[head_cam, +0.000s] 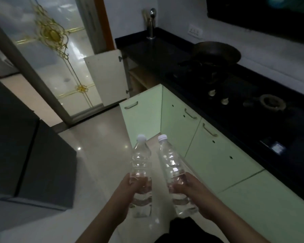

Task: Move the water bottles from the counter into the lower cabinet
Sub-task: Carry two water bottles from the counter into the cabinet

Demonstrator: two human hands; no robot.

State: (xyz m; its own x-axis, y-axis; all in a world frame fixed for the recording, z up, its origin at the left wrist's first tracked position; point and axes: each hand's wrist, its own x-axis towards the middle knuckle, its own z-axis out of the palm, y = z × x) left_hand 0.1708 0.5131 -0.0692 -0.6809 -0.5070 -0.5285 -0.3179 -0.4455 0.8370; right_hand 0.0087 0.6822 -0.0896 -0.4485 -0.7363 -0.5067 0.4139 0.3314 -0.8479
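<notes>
Two clear plastic water bottles with white caps are held upright in front of me, over the floor. My left hand (pixel 130 185) grips the lower half of the left bottle (pixel 141 158). My right hand (pixel 191 188) grips the lower half of the right bottle (pixel 169 158), which tilts slightly left. Farther off, a lower cabinet (pixel 139 79) under the black counter (pixel 165 50) stands open, its white door (pixel 106 76) swung out to the left. A wooden shelf shows inside it.
Pale green cabinet doors (pixel 216 155) with metal handles run along the right; one green door (pixel 141 111) stands ajar. A dark pan (pixel 216 52) sits on the stove, and a tap (pixel 151 23) stands at the counter's far end. A dark grey block (pixel 33 155) is on the left.
</notes>
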